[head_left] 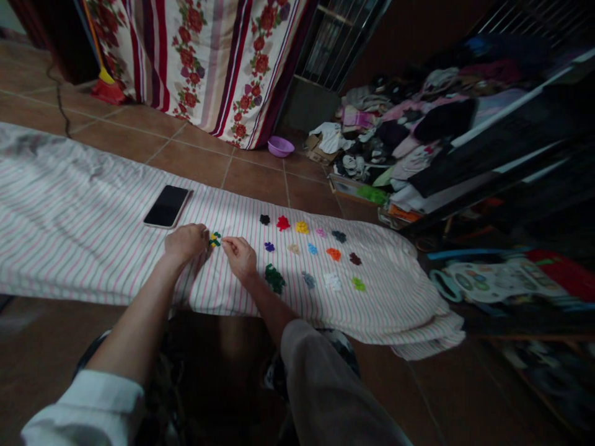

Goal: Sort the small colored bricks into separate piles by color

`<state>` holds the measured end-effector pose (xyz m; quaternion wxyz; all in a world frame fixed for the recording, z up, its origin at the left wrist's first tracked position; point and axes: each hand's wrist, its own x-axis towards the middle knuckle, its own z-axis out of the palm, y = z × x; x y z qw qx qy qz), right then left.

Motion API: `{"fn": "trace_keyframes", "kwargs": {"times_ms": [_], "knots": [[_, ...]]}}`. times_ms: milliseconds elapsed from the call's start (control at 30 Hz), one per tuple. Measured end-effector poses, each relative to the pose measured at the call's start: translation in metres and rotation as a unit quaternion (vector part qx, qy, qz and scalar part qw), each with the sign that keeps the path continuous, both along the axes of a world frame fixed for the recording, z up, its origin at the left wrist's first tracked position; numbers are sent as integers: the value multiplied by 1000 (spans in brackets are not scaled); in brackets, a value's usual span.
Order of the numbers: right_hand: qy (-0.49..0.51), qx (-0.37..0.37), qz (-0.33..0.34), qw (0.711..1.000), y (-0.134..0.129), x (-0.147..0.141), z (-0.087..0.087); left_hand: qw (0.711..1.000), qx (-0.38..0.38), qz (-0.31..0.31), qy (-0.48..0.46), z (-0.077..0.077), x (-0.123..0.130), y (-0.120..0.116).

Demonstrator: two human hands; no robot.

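A small cluster of green and yellow pieces lies on the striped cloth between my two hands. My left hand rests closed at its left side, the fingertips curled; whatever they may hold is hidden. Just right of the cluster, my right hand is closed in a pinch, and anything between finger and thumb is too small to make out. Nearest to that hand are a dark green pile and a purple pile of small pieces.
More little piles sit in rows to the right, among them red, yellow, orange and white. A phone lies beyond my left hand. Past the cloth are a purple basin and heaped clothes.
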<state>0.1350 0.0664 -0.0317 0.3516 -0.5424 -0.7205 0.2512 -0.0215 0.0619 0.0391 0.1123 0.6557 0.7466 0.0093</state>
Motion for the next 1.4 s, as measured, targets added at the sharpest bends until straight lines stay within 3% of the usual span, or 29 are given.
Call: {"fn": "trace_keyframes", "kwargs": {"times_ms": [300,500,600,767,867,967,1167,1400], "knots": [[81,-25,14,996,3,3,0,1000,15,5,23,3,5,3],[166,-55,75,982,19,23,21,1000,4,7,7,0,3,4],[159,-43,36,986,35,53,30,1000,7,15,-4,-2,3,5],[121,-9,-103,987,61,122,40,1000,13,2,6,-3,2,5],[66,23,-190,979,72,158,45,1000,12,2,17,-3,2,6],[9,43,-225,973,79,184,48,1000,16,2,15,-4,2,6],[-128,67,-249,958,91,203,39,1000,24,-3,16,-8,0,7],[-175,52,-239,954,101,206,22,1000,31,-4,6,-11,-2,7]]}}
